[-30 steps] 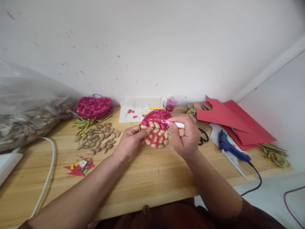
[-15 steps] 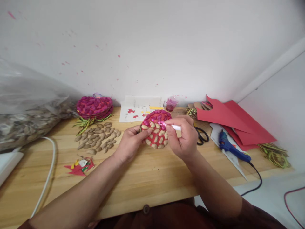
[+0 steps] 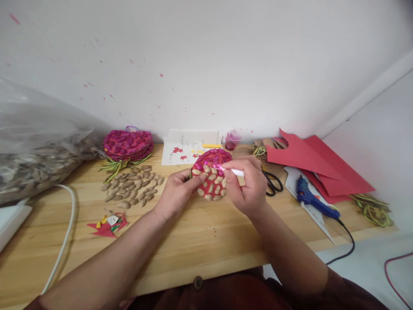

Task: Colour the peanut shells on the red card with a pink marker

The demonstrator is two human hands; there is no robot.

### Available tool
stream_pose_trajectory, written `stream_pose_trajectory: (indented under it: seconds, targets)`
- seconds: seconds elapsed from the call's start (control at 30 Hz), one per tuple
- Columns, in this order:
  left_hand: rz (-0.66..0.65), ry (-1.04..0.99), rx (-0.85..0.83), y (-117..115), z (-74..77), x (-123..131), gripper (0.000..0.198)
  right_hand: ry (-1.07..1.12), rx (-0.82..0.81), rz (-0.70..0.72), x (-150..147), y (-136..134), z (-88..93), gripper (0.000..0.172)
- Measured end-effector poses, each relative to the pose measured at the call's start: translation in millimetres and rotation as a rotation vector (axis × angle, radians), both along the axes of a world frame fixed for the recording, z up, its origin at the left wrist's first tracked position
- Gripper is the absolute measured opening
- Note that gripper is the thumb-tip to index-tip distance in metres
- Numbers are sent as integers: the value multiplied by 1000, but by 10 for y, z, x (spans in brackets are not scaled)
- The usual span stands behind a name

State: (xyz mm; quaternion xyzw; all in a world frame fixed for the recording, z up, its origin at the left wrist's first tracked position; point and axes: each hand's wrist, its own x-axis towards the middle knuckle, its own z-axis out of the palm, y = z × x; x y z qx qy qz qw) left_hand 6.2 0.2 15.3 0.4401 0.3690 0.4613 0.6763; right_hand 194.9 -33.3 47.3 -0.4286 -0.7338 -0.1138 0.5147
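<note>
My left hand (image 3: 179, 189) grips the left edge of a round red disc (image 3: 210, 184) covered with peanuts in their shells, its thumb lying across the front. The upper peanuts are coated in magenta paint, while the lower ones keep their bare tan shells. In my right hand (image 3: 245, 183) is a white-handled paintbrush (image 3: 237, 172), pinched between thumb and fingers. Its magenta-wet tip touches peanuts near the disc's upper middle. Behind the disc stands a clear plastic cup (image 3: 232, 140) with dark magenta paint.
Loose peanuts (image 3: 132, 187) lie left, near finished magenta discs (image 3: 128, 144) and a plastic bag of peanuts (image 3: 38, 159). Paper scraps (image 3: 109, 224) lie in front. On the right are black-handled scissors (image 3: 274, 184), a blue glue gun (image 3: 312, 200) with its cord, and red card (image 3: 322, 165).
The brush tip and my right hand have shifted slightly left over the painted peanuts. My left hand and the disc stay almost where they were.
</note>
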Motion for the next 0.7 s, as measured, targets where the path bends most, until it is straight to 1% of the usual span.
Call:
stream_pose_trajectory:
  seconds: [0.2, 0.4, 0.57, 0.7]
  targets:
    - [23, 3, -15, -2, 17, 5, 34, -9, 7, -3, 3, 1, -9, 10]
    - [2, 14, -1, -9, 15, 3, 32, -13, 15, 7, 8, 10, -10, 11]
    - [22, 8, -28, 1, 21, 1, 33, -24, 5, -15, 14, 3, -3, 9]
    - [21, -14, -54, -8, 47, 7, 36, -14, 10, -2, 11, 5, -4, 10]
